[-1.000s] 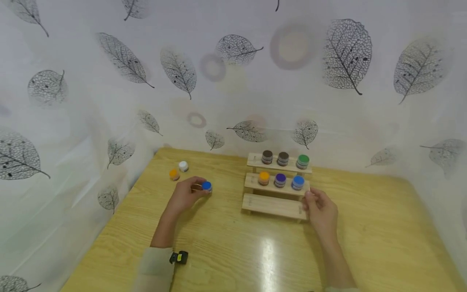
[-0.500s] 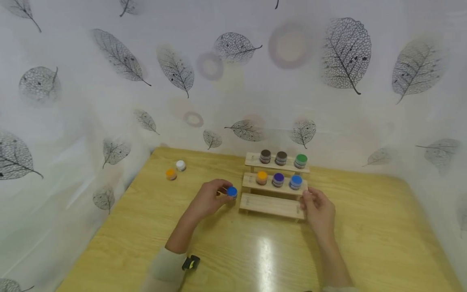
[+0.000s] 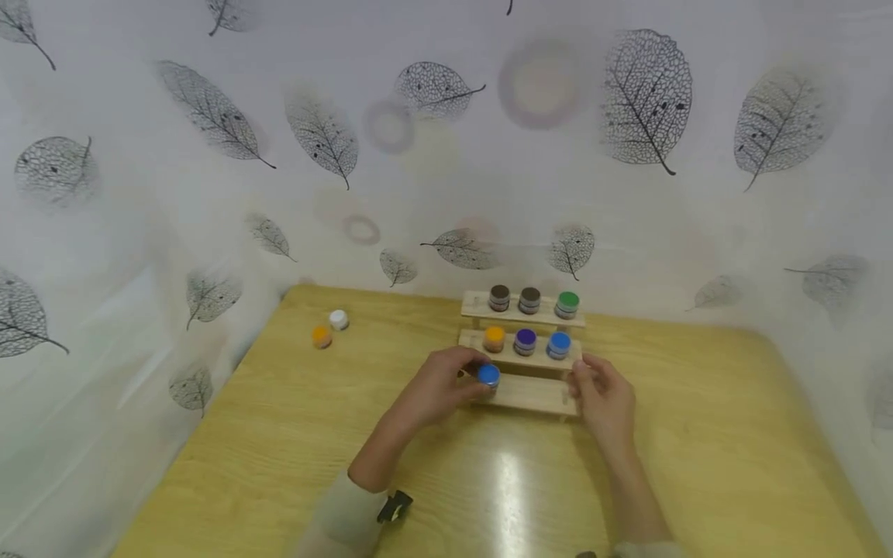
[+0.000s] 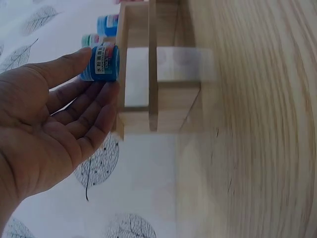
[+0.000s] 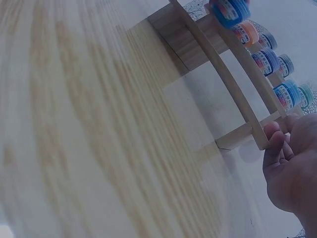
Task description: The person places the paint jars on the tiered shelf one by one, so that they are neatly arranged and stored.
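Observation:
My left hand [image 3: 438,389] pinches a small paint jar [image 3: 489,377] with a blue lid between thumb and fingers. In the head view the jar overlaps the left end of the lowest step of a three-step wooden rack [image 3: 533,396]. Its printed label [image 4: 103,60] faces the left wrist camera, close beside the rack. With thumb and fingers, my right hand [image 3: 605,399] holds the rack's right end; in the right wrist view its fingertips [image 5: 272,130] are at the shelf's corner. Orange-, purple- and blue-lidded jars stand on the middle step.
On the top step stand two dark-lidded jars [image 3: 529,300] and a green-lidded jar [image 3: 567,304]. An orange-lidded jar [image 3: 322,336] and a white-lidded jar [image 3: 338,319] sit at the back left of the wooden table [image 3: 279,434]. A leaf-print sheet [image 3: 418,170] hangs behind.
My left hand has carried the blue-lidded paint jar rightward across the table to the rack's lowest step. The right hand has stayed at the rack's right end.

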`<state>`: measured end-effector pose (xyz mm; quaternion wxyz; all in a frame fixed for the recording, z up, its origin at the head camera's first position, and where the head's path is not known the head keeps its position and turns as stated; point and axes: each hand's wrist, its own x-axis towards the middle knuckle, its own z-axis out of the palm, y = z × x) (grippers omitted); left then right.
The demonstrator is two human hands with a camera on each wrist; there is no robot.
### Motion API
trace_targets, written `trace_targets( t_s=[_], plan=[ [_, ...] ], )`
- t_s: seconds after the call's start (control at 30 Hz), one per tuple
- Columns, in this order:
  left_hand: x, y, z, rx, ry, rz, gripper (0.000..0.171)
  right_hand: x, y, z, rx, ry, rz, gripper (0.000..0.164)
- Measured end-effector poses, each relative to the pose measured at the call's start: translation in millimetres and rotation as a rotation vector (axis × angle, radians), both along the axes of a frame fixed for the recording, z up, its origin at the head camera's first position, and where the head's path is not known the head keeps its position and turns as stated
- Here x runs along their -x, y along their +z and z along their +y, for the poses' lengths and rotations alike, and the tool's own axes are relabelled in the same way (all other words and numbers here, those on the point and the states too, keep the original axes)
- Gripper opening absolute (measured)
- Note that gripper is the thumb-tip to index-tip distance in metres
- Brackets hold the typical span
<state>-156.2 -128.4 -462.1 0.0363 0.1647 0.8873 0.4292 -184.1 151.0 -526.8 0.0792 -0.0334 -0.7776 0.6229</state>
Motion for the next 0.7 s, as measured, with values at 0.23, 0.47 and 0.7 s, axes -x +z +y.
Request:
trace_targets(
  t_s=[0.23,0.47,0.7],
  plan=[
    [6.5,-7.8,28,0.028,-0.090,0.037,0.032,3.8,-3.6,-3,-0.037,0.007,-0.036,0.035],
    [16.6,-13.8,59,0.114,-0.144,0.151,0.035,5.2,-4.7,-2,-0.038,0.012,-0.037,0.039],
    [20.6,-15.5,84,0.132,-0.191,0.132,0.034,4.1,-3.3,-1,-0.026,0.005,-0.002,0.036]
  ],
)
